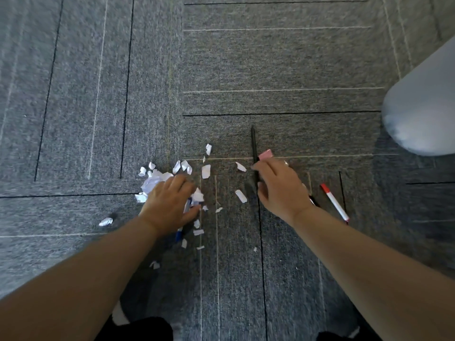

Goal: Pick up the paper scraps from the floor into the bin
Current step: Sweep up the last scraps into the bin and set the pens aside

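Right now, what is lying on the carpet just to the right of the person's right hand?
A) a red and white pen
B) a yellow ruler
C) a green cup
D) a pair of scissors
A: a red and white pen lies on the grey carpet just right of the right hand; no scissors, ruler or cup show.

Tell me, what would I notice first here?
White paper scraps lie scattered on the grey carpet, thickest around the left hand. The right hand hovers by a black pen and a pink eraser. A red marker lies further right.
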Tool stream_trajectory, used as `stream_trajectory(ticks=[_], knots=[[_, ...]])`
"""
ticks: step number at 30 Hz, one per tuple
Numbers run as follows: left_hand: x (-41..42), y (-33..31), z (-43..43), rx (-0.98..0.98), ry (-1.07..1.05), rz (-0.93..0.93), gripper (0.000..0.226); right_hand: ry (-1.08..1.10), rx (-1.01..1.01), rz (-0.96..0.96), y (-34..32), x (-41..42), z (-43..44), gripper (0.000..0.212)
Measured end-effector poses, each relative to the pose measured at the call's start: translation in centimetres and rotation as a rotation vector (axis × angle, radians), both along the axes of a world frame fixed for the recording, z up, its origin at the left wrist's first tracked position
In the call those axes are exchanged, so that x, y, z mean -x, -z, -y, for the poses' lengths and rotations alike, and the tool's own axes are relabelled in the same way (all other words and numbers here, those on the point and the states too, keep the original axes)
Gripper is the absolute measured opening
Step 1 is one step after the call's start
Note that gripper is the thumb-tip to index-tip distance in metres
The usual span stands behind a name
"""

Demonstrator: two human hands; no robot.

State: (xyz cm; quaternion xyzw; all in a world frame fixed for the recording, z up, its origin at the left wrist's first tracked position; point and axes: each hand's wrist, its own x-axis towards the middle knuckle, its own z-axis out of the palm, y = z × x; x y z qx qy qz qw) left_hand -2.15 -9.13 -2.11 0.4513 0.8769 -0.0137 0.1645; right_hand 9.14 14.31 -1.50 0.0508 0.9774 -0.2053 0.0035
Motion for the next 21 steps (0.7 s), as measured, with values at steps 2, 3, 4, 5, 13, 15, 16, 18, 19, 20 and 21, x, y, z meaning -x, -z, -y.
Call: stream_trajectory(ticks=[2, 3, 4, 5, 13, 15, 16, 18, 19, 20, 21], knots=[[-0.6, -0.1, 0.7, 0.025, -0.024, 0.02, 0.045, -0.022, -0.002, -0.003, 0.1, -0.2, 1.0, 0.035], [-1.1, -0.1, 1.0, 0.049, -0.056, 0.026, 0.047, -0.024, 0.0, -0.005, 0.2, -0.5, 1.5, 0.034], [-1.6, 0.0, 1.4, 0.084, -0.093, 0.03, 0.048, -0.025, 0.001, -0.01, 0.3, -0.9, 2.0, 0.034], [-2.1, 0.1, 1.7, 0.112, -0.125, 0.026, 0.047, -0.029, 0.001, -0.011, 0.5, -1.3, 2.5, 0.035], [-4.9, 0.0, 3.1, 0.111, -0.21, 0.009, 0.026, -0.051, -0.028, 0.062, 1.8, -5.3, 4.6, 0.041], [-4.9, -0.7, 2.3, 0.049, -0.185, -0.013, 0.021, -0.015, -0.042, 0.088, 1.9, -6.2, 3.9, 0.044], [-4.9, -1.0, 1.7, 0.048, -0.164, -0.015, 0.021, 0.007, -0.047, 0.096, 1.9, -6.7, 3.5, 0.046], [-4.7, -1.5, -0.2, 0.018, -0.118, -0.016, 0.022, 0.037, -0.057, 0.112, 1.9, -7.5, 2.5, 0.05], [-4.5, -1.7, -1.3, 0.007, -0.115, -0.018, 0.024, 0.041, -0.06, 0.121, 1.9, -7.9, 2.0, 0.052], [-4.3, -1.9, -2.6, -0.003, -0.12, -0.005, 0.026, 0.04, -0.065, 0.128, 1.8, -8.2, 1.5, 0.053], [-4.1, -1.9, -4.0, -0.032, -0.122, 0.021, 0.026, 0.04, -0.075, 0.131, 1.7, -8.4, 0.9, 0.053]])
